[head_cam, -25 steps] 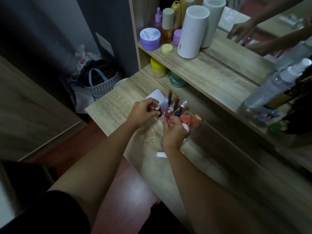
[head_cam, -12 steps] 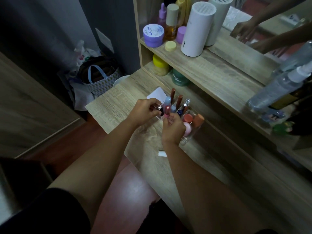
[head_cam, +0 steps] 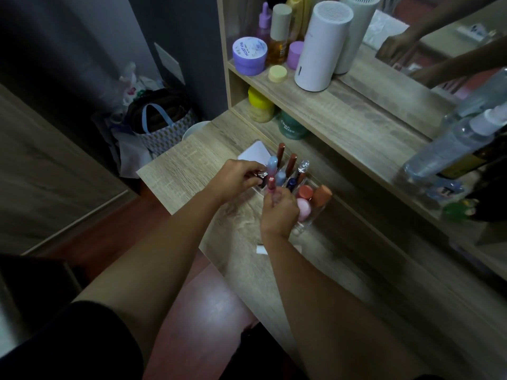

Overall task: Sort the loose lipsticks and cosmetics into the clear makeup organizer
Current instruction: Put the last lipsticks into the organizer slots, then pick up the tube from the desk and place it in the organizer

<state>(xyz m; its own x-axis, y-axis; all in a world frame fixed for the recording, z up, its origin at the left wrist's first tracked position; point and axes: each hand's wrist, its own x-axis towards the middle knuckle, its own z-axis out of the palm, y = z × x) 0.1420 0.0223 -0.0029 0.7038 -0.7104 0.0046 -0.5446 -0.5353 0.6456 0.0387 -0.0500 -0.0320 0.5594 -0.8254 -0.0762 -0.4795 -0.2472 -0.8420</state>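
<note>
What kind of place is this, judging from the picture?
Probably a dressing table in a bedroom: a mirror behind the wooden shelf, skincare jars, and a clear makeup organizer holding lipsticks.

- On the desk (head_cam: 192, 160): clear organizer (head_cam: 307, 223), just before the lower shelf.
- In the organizer: tubes (head_cam: 290, 165) upright at the far end, round items (head_cam: 304, 192) at the near right.
- Left hand (head_cam: 238, 179) at the organizer's left edge; right hand (head_cam: 278, 215) over its near side.
- Card (head_cam: 253, 153) behind the left hand.
- On the upper shelf (head_cam: 356, 111): jars, bottles, a cylinder (head_cam: 321, 48).
- Bag (head_cam: 162, 124) on the floor, left of the desk.
</note>
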